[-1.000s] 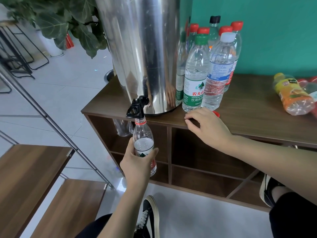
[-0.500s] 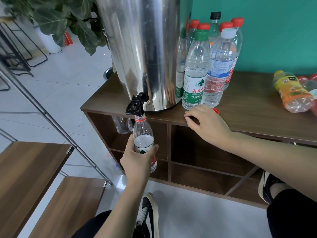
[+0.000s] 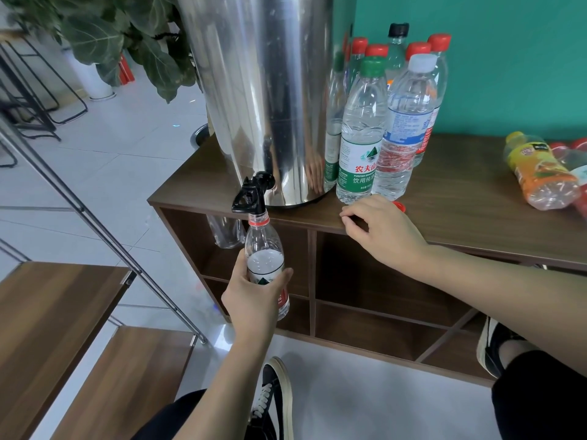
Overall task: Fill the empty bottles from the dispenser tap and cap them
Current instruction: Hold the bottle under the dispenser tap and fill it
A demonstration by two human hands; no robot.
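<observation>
My left hand (image 3: 251, 296) grips a small clear bottle (image 3: 265, 254) with a red neck ring, its uncapped mouth held right under the black tap (image 3: 252, 193) of the steel dispenser (image 3: 263, 90). My right hand (image 3: 384, 231) rests on the front edge of the wooden cabinet top (image 3: 470, 217), fingers loosely curled, holding nothing. A red cap (image 3: 399, 205) lies on the top just behind that hand. Several capped bottles (image 3: 362, 128) stand to the right of the dispenser.
An orange juice bottle (image 3: 540, 173) lies on its side at the right of the top. An empty clear bottle (image 3: 225, 231) stands in the cubby behind the tap. A metal rail (image 3: 95, 223) and wooden steps (image 3: 54, 315) are on the left, a potted plant (image 3: 104, 42) behind.
The view has shifted slightly; both hands and the bottle keep their places under the tap and on the cabinet edge.
</observation>
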